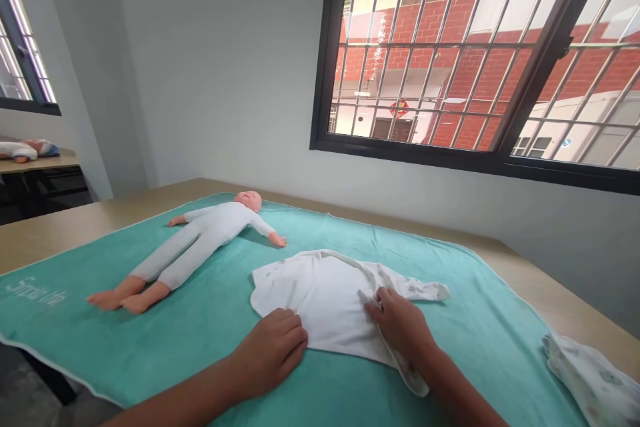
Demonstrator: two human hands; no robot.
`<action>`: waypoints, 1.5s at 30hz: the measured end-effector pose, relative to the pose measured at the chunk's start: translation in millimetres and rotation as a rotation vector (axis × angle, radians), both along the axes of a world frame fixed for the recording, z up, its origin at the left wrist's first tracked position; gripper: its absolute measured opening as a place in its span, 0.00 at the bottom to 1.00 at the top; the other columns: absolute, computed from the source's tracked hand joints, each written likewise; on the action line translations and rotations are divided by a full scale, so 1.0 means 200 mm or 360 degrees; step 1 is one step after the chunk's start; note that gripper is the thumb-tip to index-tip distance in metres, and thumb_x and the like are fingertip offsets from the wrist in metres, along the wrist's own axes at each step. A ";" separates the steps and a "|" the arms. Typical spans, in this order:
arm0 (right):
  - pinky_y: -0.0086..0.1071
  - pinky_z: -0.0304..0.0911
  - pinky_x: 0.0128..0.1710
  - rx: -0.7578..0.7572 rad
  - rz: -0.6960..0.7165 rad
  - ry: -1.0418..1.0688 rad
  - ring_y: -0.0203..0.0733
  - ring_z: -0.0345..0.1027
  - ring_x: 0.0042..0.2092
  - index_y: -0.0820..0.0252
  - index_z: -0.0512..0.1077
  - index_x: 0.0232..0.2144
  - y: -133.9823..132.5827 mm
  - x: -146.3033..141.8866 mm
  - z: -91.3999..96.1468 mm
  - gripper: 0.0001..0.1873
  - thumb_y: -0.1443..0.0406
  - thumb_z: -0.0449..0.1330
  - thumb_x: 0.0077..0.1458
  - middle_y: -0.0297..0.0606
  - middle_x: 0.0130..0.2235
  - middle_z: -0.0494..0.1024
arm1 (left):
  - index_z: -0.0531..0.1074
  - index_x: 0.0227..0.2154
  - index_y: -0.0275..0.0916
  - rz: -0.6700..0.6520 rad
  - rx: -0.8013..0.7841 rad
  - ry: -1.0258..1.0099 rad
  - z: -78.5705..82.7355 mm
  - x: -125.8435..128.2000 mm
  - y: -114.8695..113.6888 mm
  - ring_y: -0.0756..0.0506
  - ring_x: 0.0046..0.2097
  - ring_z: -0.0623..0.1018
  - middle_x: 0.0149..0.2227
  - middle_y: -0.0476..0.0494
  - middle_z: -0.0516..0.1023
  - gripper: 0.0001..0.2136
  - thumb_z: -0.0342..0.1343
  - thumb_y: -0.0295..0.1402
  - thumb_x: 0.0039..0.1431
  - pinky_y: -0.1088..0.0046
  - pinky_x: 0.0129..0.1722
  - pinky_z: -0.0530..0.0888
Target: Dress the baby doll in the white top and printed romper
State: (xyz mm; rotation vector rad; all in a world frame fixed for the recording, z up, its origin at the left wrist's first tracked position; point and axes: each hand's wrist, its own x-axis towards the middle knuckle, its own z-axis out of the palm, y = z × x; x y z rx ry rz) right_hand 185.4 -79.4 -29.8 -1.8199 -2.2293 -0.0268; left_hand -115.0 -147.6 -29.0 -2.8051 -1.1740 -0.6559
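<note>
A white baby shirt (335, 300) with small printed motifs lies spread on a teal towel (210, 333), one sleeve pointing right. My right hand (403, 323) pinches a fold of the shirt near its right side, thumb and fingers together. At the lower left edge of the shirt, my left hand (273, 350) is closed with curled fingers gripping the cloth; its fingertips are partly hidden. Behind and to the left, a baby doll (215, 230) in a white bodysuit lies on its back, feet toward the near left, apart from both hands.
A folded white printed cloth (595, 373) lies at the right edge of the towel. The towel covers a wooden table (540, 287) set against a grey wall (225, 80) below a barred window (430, 53). Another table (40, 161) with items on it stands far left.
</note>
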 end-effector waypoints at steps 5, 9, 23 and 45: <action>0.31 0.49 0.28 0.0047 -0.0162 0.0323 0.42 0.67 0.31 0.56 0.63 0.26 0.10 0.09 -0.05 0.15 0.57 0.46 0.62 0.35 0.28 0.74 | 0.68 0.31 0.40 0.0023 -0.0033 0.0024 0.00 0.01 0.00 0.46 0.35 0.69 0.32 0.46 0.71 0.10 0.44 0.30 0.67 0.69 0.34 0.65; 0.33 0.60 0.35 0.0066 -0.0252 0.1056 0.45 0.70 0.37 0.56 0.68 0.28 0.20 0.23 -0.07 0.18 0.53 0.47 0.59 0.37 0.33 0.78 | 0.68 0.31 0.40 0.0034 -0.0036 0.0043 0.01 0.01 0.00 0.46 0.35 0.69 0.32 0.46 0.71 0.10 0.44 0.29 0.67 0.68 0.35 0.65; 0.33 0.55 0.28 -0.0114 -0.0291 0.0396 0.44 0.69 0.31 0.54 0.68 0.29 0.06 0.35 0.07 0.21 0.46 0.47 0.59 0.34 0.30 0.77 | 0.69 0.33 0.39 0.0056 -0.0136 0.0057 0.00 0.01 -0.01 0.46 0.37 0.69 0.34 0.46 0.72 0.12 0.41 0.31 0.69 0.67 0.37 0.67; 0.39 0.66 0.48 -0.0153 -0.0020 0.0642 0.47 0.70 0.51 0.55 0.70 0.49 0.11 0.66 0.00 0.25 0.73 0.49 0.49 0.42 0.53 0.73 | 0.69 0.35 0.39 0.0041 -0.0096 0.0048 -0.03 0.00 0.00 0.46 0.37 0.70 0.35 0.45 0.73 0.12 0.41 0.31 0.69 0.67 0.37 0.67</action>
